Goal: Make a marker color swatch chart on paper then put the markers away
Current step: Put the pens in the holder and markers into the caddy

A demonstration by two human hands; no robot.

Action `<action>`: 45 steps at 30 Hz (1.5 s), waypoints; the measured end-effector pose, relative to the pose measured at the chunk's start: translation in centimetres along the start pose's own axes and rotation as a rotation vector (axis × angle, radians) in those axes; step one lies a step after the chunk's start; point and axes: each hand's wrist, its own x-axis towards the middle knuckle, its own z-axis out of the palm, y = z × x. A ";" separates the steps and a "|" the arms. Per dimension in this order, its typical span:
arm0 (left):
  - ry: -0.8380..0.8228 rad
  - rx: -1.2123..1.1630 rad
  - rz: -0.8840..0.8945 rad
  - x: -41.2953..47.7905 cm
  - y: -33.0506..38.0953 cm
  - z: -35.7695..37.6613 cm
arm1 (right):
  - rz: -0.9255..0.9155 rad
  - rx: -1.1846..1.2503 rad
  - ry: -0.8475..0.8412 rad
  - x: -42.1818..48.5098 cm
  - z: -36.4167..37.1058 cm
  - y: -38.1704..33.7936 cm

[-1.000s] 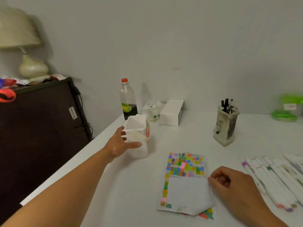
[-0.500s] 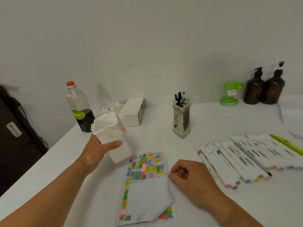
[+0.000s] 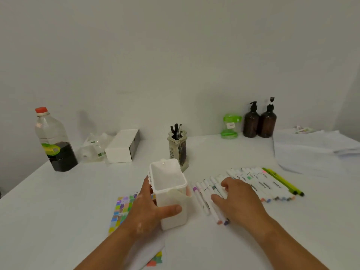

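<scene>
My left hand (image 3: 148, 211) grips a white plastic marker box (image 3: 170, 193), empty and open at the top, tilted over the swatch paper (image 3: 121, 211). The paper shows rows of coloured squares and is partly hidden under my left arm. A row of white markers (image 3: 251, 184) with coloured tips lies on the table to the right. My right hand (image 3: 236, 201) lies over the nearest markers with its fingers spread and slightly curved, touching them. Whether it holds one is hidden.
Behind the box stands a ceramic pen holder (image 3: 177, 148) with black pens. At the back left are an oil bottle (image 3: 53, 141), crumpled plastic and a white carton (image 3: 122, 146). A green jar (image 3: 230, 125), two brown pump bottles (image 3: 260, 120) and stacked paper (image 3: 311, 151) are at the right.
My left hand carried the white box from the back left to over the paper. My right hand left the paper's edge and moved right onto the markers. The view turned right.
</scene>
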 end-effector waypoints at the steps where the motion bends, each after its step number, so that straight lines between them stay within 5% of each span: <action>1: 0.009 0.010 -0.002 0.2 -0.1 0.3 | 0.007 -0.058 -0.028 0.3 0.0 0.0; 9: 0.020 0.055 0.025 0.8 -0.5 0.1 | 0.029 -0.249 -0.140 1.5 2.1 -2.7; 20: 0.044 0.057 0.048 1.8 -2.2 -1.1 | 0.093 -0.158 -0.250 3.2 4.3 -6.0; 31: 0.036 -0.009 0.084 1.7 -2.6 -1.4 | -0.116 -0.247 -0.206 4.0 4.4 -6.2; 39: -0.021 -0.126 0.143 1.0 -1.4 -1.0 | 0.032 -0.204 -0.136 3.7 3.6 -4.7; 41: -0.027 -0.125 0.161 0.9 -1.3 -1.1 | 0.056 -0.056 -0.133 3.8 1.8 -4.9; 45: -0.006 -0.070 0.231 0.6 -0.9 -1.0 | 0.126 0.880 -0.057 3.6 -3.5 -7.1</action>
